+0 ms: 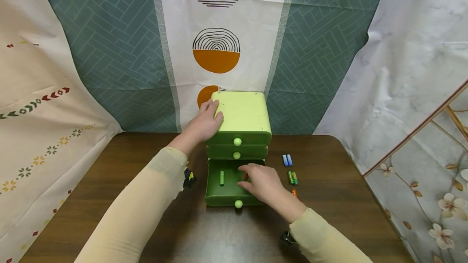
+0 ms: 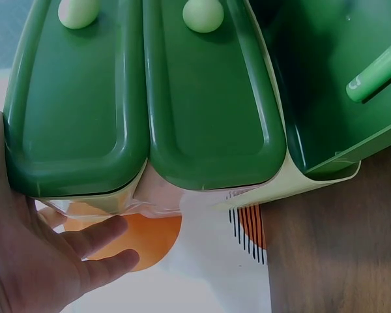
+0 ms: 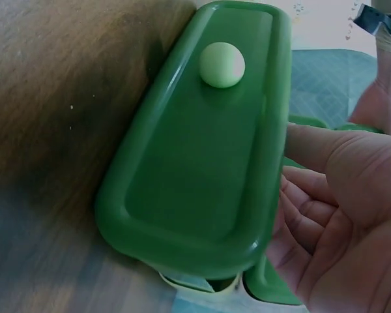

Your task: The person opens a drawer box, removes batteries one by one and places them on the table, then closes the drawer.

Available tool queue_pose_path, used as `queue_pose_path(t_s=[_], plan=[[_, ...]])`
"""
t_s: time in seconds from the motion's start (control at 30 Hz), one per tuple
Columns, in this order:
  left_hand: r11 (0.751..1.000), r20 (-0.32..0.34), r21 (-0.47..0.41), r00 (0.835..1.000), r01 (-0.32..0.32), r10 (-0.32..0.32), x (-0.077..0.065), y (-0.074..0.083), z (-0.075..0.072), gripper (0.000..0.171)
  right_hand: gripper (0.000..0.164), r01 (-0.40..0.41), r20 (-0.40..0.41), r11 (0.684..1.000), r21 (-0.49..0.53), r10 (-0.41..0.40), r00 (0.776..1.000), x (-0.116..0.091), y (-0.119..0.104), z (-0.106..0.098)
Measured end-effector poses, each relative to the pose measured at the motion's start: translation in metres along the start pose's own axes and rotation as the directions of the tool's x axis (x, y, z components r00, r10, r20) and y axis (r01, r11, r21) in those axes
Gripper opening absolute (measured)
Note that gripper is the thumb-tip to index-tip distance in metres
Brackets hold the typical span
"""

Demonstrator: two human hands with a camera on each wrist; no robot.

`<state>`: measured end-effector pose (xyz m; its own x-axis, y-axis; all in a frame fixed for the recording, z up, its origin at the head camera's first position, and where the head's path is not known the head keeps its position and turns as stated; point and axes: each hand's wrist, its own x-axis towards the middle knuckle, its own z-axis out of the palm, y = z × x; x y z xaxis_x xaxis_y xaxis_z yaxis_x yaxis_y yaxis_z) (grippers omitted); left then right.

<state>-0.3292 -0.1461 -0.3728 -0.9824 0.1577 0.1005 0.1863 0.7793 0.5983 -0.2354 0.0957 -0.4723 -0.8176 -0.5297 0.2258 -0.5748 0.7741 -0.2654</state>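
Note:
A small chest of drawers with a pale green top stands on the table, its lowest drawer pulled out. One green battery lies in that drawer, left of its middle. My left hand rests at the chest's upper left edge, fingers extended along its side and top. Over the right part of the open drawer is my right hand, fingers bent downward, thumb and forefinger apart. In the right wrist view the drawer front hides its fingertips, and I cannot tell whether they hold anything.
Right of the chest on the brown table lie two blue batteries, two green batteries and an orange battery, partly behind my right wrist. Two upper drawers are pushed in. Patterned cloth hangs behind the table.

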Motion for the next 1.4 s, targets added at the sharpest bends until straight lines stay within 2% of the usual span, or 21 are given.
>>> queue_pose_path(t_s=[0.57,0.83,1.4], plan=[[1.000,-0.015,0.007,1.000,-0.006,0.006,0.001,-0.001,0.001,0.071,0.044,0.010,0.059,1.000,-0.015,-0.009,0.998,0.019,-0.004,0.021],[1.000,-0.010,0.001,1.000,-0.001,0.001,0.000,0.000,0.000,0.070,0.048,-0.022,0.119,1.000,-0.022,0.024,0.993,0.028,-0.009,0.028],[1.000,-0.013,0.009,1.000,-0.002,0.003,0.001,-0.002,0.001,0.071,0.051,-0.055,0.184,0.998,-0.019,0.058,0.981,0.045,-0.015,0.041]])
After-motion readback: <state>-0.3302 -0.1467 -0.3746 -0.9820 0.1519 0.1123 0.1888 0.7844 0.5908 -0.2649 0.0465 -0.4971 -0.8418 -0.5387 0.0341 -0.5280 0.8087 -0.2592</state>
